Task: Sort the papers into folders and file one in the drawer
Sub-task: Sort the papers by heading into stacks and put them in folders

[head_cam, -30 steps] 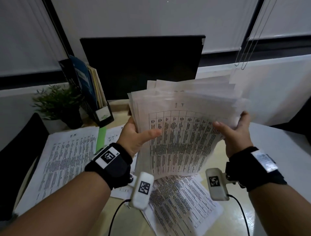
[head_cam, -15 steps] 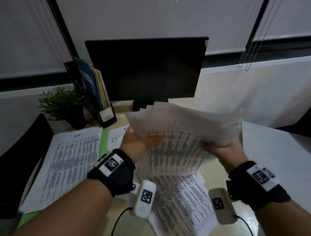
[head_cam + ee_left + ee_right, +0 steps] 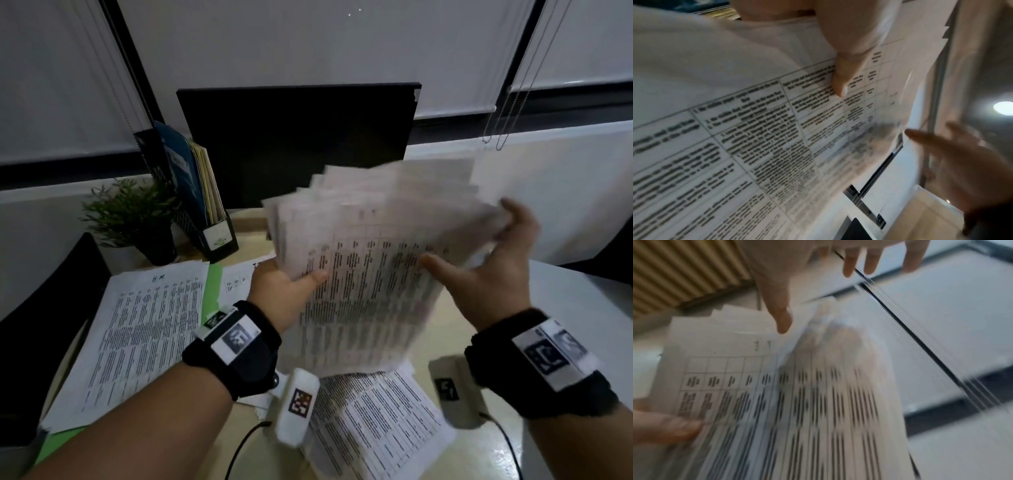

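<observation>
A thick, fanned stack of printed table sheets is held upright above the desk and blurs with motion. My left hand grips its left edge, thumb pressed on the front sheet. My right hand is at the stack's right edge with its fingers straight and spread, and the thumb tip touches the front sheet. More printed sheets lie on the desk under the stack. To the left, another pile lies on a green folder.
A dark monitor stands behind the stack. A black file holder with folders and a small potted plant sit at the back left. A white surface adjoins the beige desk on the right. No drawer is in view.
The stack dipped towards the desk and has come up again, shifted right. My right hand, which gripped the right edge, now has its fingers spread. The left hand keeps its grip.
</observation>
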Motion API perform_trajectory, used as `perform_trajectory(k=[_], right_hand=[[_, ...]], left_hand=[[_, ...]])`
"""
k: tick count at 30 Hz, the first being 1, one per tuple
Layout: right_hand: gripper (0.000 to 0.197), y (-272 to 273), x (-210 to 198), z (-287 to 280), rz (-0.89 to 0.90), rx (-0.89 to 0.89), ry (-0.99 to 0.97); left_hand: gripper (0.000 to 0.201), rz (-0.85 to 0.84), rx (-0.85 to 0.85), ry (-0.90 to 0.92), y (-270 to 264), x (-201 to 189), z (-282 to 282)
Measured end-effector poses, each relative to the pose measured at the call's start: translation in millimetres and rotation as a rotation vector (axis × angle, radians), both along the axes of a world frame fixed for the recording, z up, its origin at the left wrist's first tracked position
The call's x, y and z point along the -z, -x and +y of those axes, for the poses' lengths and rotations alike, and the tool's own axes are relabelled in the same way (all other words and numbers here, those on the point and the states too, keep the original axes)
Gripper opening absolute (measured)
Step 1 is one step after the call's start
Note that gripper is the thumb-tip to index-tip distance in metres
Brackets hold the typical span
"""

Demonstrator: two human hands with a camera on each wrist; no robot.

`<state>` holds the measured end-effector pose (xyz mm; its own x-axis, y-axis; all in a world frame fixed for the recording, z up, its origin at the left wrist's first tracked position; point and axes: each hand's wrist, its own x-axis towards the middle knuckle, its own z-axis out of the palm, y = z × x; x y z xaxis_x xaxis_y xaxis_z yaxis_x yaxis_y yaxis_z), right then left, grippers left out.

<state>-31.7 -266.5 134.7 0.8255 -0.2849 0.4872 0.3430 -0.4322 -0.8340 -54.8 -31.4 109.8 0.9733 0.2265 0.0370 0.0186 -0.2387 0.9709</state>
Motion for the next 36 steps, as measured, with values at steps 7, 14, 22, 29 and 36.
perform_trajectory(k=[7, 14, 22, 29, 36], right_hand=[[0.062, 7, -75, 2, -0.027, -0.136, 0.851], [0.006, -1, -67, -4, 0.019, -0.219, 0.547], [0.035, 0, -49, -54, 0.187, -0.226, 0.006], [0.063, -8, -10, -49, 0.219, -0.264, -0.278], [0.010, -1, 56, -37, 0.339, -0.295, -0.368]], left_hand=[[0.014, -0.124, 0.122, -0.303, 10, -45, -13], [0.030, -0.118, 0.178, -0.358, 1, -35, 11], [0.027, -0.016, -0.036, 0.232, -6, 7, 94], [0.043, -0.115, 0.000, 0.420, -7, 14, 73], [0.040, -0.083, -0.077, 0.379, 4, 36, 84]])
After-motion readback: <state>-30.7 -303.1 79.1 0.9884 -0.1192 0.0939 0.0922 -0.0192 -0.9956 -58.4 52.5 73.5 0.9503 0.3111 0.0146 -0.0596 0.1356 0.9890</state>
